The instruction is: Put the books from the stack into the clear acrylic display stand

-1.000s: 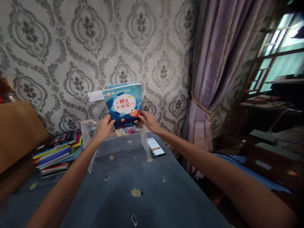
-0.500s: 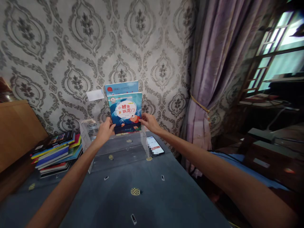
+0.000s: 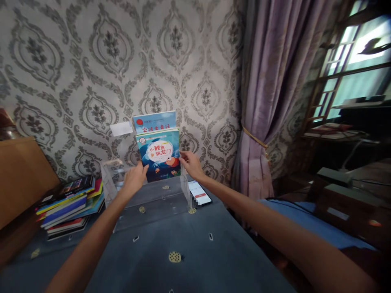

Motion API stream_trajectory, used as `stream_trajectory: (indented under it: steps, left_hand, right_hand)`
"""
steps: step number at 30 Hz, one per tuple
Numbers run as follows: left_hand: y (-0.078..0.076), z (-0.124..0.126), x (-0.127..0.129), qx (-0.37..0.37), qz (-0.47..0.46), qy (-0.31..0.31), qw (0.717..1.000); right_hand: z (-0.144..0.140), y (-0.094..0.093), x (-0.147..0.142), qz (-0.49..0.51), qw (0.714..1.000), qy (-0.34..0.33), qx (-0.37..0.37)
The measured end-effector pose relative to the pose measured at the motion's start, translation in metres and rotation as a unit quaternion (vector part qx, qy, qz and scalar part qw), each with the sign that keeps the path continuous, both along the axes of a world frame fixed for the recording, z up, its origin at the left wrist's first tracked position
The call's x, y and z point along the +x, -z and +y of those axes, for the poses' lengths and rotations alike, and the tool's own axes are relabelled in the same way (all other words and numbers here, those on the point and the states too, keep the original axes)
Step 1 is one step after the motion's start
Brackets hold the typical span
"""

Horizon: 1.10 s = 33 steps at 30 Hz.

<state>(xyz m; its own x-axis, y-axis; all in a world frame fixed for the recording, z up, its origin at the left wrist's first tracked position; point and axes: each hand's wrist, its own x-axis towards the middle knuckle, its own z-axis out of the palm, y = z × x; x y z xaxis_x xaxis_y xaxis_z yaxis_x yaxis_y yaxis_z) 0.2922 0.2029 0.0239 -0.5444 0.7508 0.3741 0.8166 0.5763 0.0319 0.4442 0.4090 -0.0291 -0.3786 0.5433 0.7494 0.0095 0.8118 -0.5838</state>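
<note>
Two hands steady a picture book upright in a clear stand against the wall.

The left hand (image 3: pixel 134 179) grips the lower left edge of the teal paperback picture book with a cartoon fish on its cover (image 3: pixel 159 154), thumb in front, while the right hand (image 3: pixel 189 162) presses open fingers along its right edge. Held from both sides, the book stands straight and faces outward. Its foot sits inside the transparent acrylic book holder (image 3: pixel 146 194) on the grey-blue patterned tablecloth (image 3: pixel 183 252). It leans in front of a taller light-blue book with a red dot (image 3: pixel 154 121), probably propped on the wallpaper. A flat stack of colourful books (image 3: pixel 69 201) lies well to the left. A smartphone with a lit screen (image 3: pixel 199 192) lies just right of the holder.
</note>
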Motion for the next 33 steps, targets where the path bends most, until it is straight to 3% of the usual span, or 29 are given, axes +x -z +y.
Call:
stream_trajectory:
  steps: [6, 21, 33]
  left_hand:
    - [-0.001, 0.007, 0.004, 0.0, -0.007, -0.01, 1.0]
    - [-0.009, 0.018, 0.014, -0.018, -0.045, -0.038, 0.998]
    - [-0.01, 0.013, 0.013, -0.001, -0.067, -0.017, 0.998]
  right_hand:
    - [-0.002, 0.01, -0.005, 0.019, 0.999, 0.024, 0.011]
    - [-0.002, 0.023, -0.009, 0.03, 0.999, -0.016, -0.012]
    - [0.002, 0.016, -0.006, 0.012, 1.0, -0.017, 0.003]
